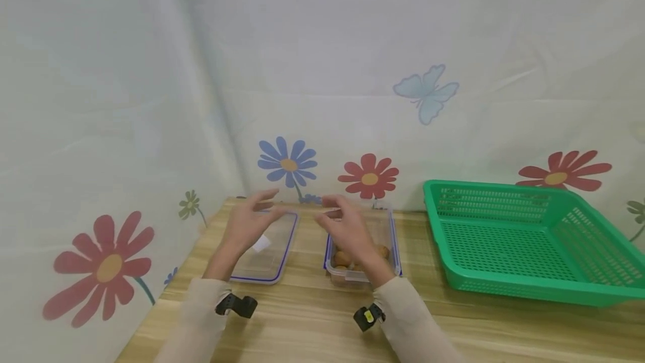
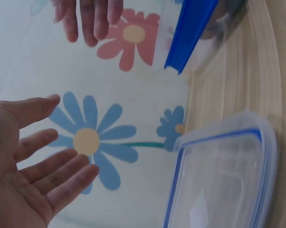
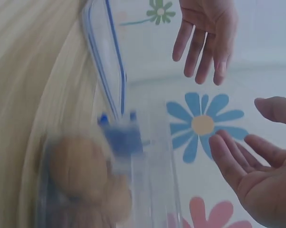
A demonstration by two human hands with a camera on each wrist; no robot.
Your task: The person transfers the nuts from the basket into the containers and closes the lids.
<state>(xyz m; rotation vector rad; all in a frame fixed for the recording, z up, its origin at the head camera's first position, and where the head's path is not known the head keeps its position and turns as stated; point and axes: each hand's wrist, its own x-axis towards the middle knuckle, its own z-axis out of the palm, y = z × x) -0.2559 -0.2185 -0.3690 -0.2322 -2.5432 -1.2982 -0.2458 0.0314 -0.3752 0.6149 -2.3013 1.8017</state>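
Note:
My left hand [image 1: 247,226] is raised above the clear lid [image 1: 269,265] with a blue seal, which lies on the left of the table. Its fingers are spread and loosely bent, with nothing between them. Opposite it, my right hand [image 1: 350,231] hovers over a clear plastic food container [image 1: 395,240] with blue latches [image 2: 190,33]. The right fingers are also relaxed and hold nothing. Several brown rounded items [image 3: 79,166] sit inside the container, blurred in the right wrist view and partly hidden by my right forearm in the head view. The two hands are apart, fingertips facing each other.
A green plastic basket [image 1: 448,256] with perforated sides stands on the right of the wooden table [image 1: 302,324]. A small white paper [image 1: 261,243] shows at the lid. Behind the table hangs a pale curtain [image 1: 322,71] with printed flowers and a butterfly.

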